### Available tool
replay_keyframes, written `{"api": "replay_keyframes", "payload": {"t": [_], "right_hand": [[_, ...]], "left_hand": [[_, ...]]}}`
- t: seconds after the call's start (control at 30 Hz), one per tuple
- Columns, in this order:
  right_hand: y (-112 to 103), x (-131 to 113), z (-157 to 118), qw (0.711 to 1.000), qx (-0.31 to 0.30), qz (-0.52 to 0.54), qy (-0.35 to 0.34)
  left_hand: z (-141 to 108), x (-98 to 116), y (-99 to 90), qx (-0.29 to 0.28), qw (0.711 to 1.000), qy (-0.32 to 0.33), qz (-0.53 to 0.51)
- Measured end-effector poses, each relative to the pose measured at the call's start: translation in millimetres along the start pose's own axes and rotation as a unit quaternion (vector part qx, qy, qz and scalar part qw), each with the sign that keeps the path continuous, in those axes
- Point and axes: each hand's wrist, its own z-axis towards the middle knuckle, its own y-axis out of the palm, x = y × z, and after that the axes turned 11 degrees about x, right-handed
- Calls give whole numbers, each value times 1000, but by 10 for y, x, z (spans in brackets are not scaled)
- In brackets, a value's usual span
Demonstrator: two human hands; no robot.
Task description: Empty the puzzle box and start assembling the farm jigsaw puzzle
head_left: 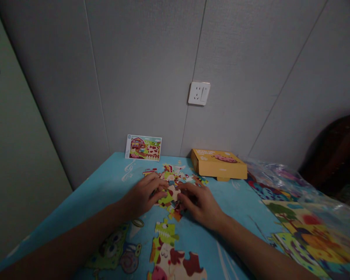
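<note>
Two puzzle pieces, one green and one white with brown (174,192), are held between my hands above a heap of loose pieces (170,177). My left hand (147,194) pinches the green piece (165,198) from the left. From the right, my right hand (200,202) has its thumb and fingers closed on the white-and-brown piece. Nearer to me lies a joined section of puzzle (175,260) showing a cow's face, brown patches and a green strip with a white fence.
A picture card (143,147) leans on the wall at the back left. The yellow box (221,165) stands back right. Clear plastic wrapping (282,177) and colourful picture boards (309,237) lie on the right. The blue cloth (105,182) has cartoon prints.
</note>
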Motion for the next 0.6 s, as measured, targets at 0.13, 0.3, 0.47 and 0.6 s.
{"api": "replay_keyframes", "payload": {"t": [0.13,0.3,0.47,0.6], "right_hand": [[-9,8,-4,1000,-20,2,1],[-6,-1,-6,999,-33,-6,8],[-1,-7,-6,999,-34,-20,9],[2,-5,-5,999,-39,-29,9]], "left_hand": [[13,16,-2,-3,1000,5,-5],[24,11,-3,6,999,39,-4],[34,20,-3,0,999,48,3],[32,20,2,0,999,48,1]]}}
